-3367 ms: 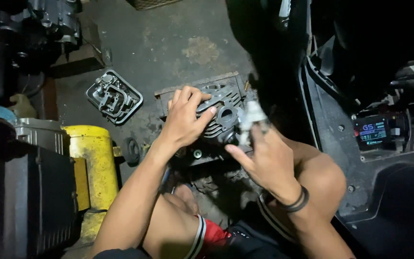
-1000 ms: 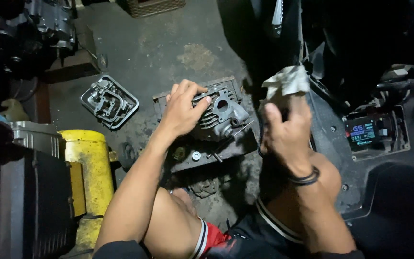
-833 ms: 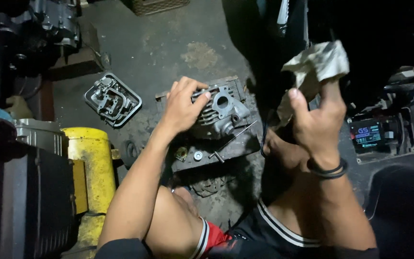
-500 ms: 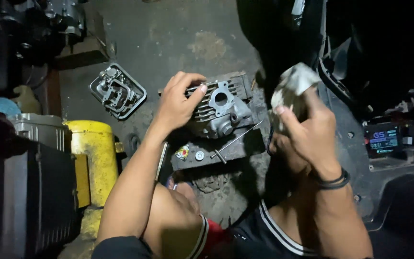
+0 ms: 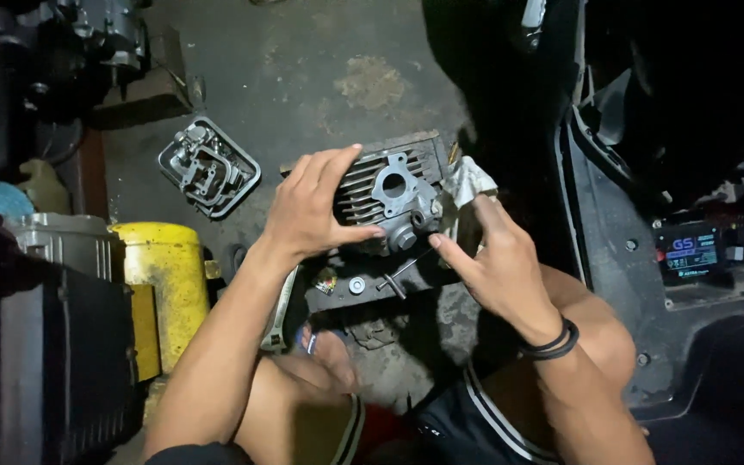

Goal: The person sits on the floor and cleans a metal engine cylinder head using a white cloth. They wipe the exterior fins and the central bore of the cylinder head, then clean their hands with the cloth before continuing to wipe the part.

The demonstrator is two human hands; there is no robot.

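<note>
A grey finned metal engine part point(image 5: 393, 200) sits on a dark flat tray point(image 5: 363, 288) on the concrete floor. My left hand point(image 5: 312, 211) grips its left side, thumb along the front. My right hand point(image 5: 492, 263) is at its right side, holding a crumpled white rag point(image 5: 468, 185) against the part, with the index finger pointing at its front. A black band circles my right wrist. A bolt and a washer point(image 5: 356, 285) lie on the tray below the part.
A metal cover with ribs point(image 5: 208, 168) lies on the floor to the upper left. A yellow container point(image 5: 165, 280) and a dark box point(image 5: 36, 344) stand at left. Black scooter bodywork with a small battery point(image 5: 691, 254) fills the right. My bent knees are below.
My right hand had lifted the rag up and away to the right; it has come back down and presses the rag to the part's right side. My left hand stayed on the part.
</note>
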